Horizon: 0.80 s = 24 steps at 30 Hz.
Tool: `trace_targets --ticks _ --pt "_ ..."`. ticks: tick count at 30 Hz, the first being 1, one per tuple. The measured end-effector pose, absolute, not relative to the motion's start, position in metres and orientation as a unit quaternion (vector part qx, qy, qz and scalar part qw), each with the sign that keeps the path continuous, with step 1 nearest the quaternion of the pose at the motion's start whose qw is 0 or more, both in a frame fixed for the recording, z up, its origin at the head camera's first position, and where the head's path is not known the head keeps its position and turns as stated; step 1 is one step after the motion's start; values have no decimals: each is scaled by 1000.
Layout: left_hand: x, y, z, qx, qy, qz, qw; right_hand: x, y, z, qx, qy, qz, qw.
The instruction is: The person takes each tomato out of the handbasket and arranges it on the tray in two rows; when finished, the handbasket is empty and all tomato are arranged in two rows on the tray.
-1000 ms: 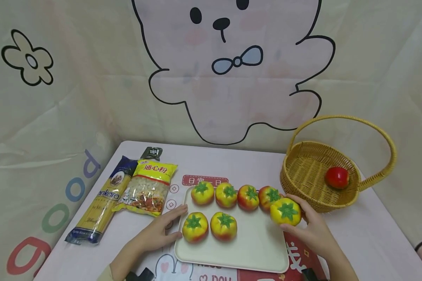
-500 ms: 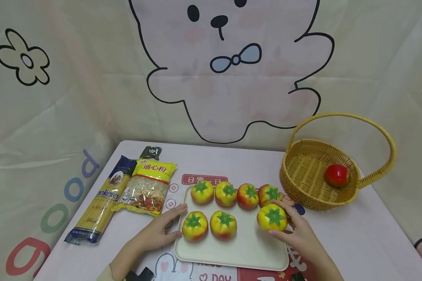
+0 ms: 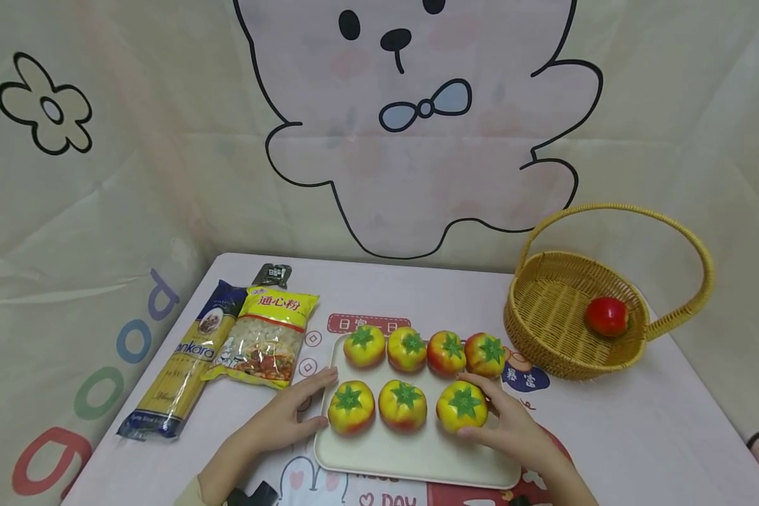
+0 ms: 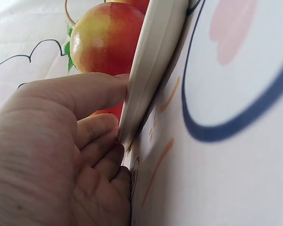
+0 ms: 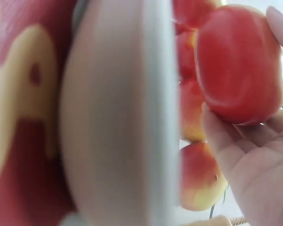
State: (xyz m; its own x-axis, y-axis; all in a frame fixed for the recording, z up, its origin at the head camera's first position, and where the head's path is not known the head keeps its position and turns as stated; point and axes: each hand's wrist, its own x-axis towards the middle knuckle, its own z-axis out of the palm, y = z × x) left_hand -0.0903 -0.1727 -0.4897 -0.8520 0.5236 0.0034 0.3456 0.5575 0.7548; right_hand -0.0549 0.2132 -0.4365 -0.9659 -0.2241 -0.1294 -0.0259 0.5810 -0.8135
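Several yellow-and-red tomatoes with green star-shaped tops sit on a cream tray, most in a back row, two in front at the left. My right hand holds one more tomato, thumb at its near side and fingers at its far side, in line with the front pair. In the right wrist view the red underside of this tomato is close over the tray rim. At the tray's left edge my left hand rests, fingers fairly straight, fingertips touching the rim beside a front tomato.
A wicker basket with a tall handle stands at the back right, a red fruit inside. To the left lie a pasta packet, a macaroni bag and a small dark sachet. A printed mat lies under the tray.
My right hand has carried its tomato left and slightly down, from the tray's right edge to beside the front pair. The left hand stays at the tray's edge.
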Motion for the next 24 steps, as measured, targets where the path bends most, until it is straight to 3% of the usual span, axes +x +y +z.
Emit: trace_targets --ticks 24 --pt "-90 -173 -492 247 878 395 111 -61 212 -450 -135 877 -439 140"
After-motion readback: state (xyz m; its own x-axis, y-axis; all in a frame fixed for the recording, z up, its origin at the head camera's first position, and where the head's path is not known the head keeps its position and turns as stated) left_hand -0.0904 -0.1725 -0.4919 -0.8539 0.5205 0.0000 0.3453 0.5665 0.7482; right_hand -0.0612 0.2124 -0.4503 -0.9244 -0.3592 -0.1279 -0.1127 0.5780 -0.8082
